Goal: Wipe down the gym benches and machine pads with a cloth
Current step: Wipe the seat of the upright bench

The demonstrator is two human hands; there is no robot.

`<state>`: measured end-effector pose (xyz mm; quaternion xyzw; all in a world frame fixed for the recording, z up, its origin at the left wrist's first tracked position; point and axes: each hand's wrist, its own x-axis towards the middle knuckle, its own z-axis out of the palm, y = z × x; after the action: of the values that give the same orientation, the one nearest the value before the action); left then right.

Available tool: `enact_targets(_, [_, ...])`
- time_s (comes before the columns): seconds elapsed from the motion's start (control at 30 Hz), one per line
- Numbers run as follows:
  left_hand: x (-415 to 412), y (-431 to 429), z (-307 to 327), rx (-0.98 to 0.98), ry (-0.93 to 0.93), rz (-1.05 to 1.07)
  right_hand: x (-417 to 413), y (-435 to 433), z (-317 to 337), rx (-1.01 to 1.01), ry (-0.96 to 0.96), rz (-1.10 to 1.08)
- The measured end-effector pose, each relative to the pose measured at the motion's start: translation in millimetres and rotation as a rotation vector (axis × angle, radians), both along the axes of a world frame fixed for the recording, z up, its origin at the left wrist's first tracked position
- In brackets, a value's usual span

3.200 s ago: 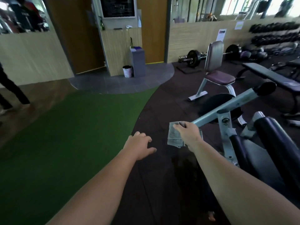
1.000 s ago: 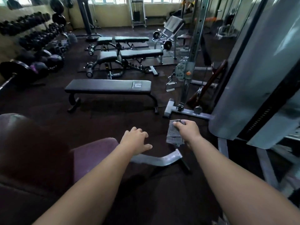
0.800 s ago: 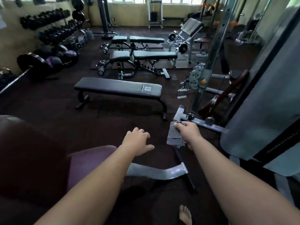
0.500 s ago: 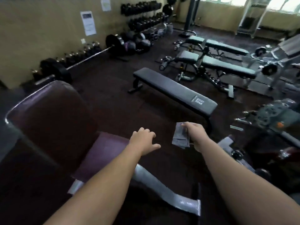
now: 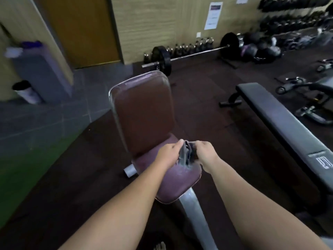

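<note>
A dark rubber floor [image 5: 207, 109] fills most of the view, with a strip of green turf [image 5: 27, 159] at the left edge and grey tiles [image 5: 54, 112] before a wooden door [image 5: 81, 29]. Along the far wall lies a loaded barbell [image 5: 194, 54] beside a row of dumbbells [image 5: 191, 46]. A long flat bench [image 5: 281, 120] with grey padding runs down the right side. In the middle stands a maroon seat [image 5: 173, 181] with an upright back pad [image 5: 144, 112] on a pale metal frame [image 5: 194, 210]. Both bare forearms reach out over the seat. The left hand [image 5: 169, 155] and the right hand [image 5: 205, 154] are each closed on a crumpled grey cloth [image 5: 186, 156], which is bunched between them just above the seat pad, near the base of the back pad.
</note>
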<state>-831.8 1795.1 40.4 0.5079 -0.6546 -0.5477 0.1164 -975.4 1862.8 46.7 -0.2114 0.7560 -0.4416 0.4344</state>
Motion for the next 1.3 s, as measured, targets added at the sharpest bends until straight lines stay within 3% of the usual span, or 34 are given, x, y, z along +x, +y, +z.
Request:
enact_targets(0.13, [19, -9, -29, 0.224, 0.009, 0.291, 2, -26, -10, 0.066, 0.278, 0.319])
enact_targets(0.27, [24, -3, -72, 0.228, 0.028, 0.446, -13, -61, -19, 0.155, 0.563, 0.621])
enact_targets(0.43, [12, 9, -133, 0.271, -0.052, 0.56, -21, -116, -69, 0.154, 0.778, 0.871])
enact_targets(0.73, [4, 19, -217, -0.061, -0.44, 0.306, -3, -165, -204, 0.017, 0.875, 1.126])
enact_targets(0.9, [55, 8, -236, -0.278, -0.474, 0.478, 2, -138, -251, -0.244, 1.027, 1.01])
enact_targets(1.07, [126, -14, -263, -0.218, -0.625, 0.324, 21, -111, -282, -0.085, 0.999, 1.09])
enact_targets(1.2, [151, -26, -280, -0.21, -0.576, 0.008, 27, -97, -291, -0.037, 1.09, 1.096])
enact_targets(1.3, [160, -29, -289, -0.161, -0.524, -0.085, 26, -84, -292, -0.032, 1.137, 1.179])
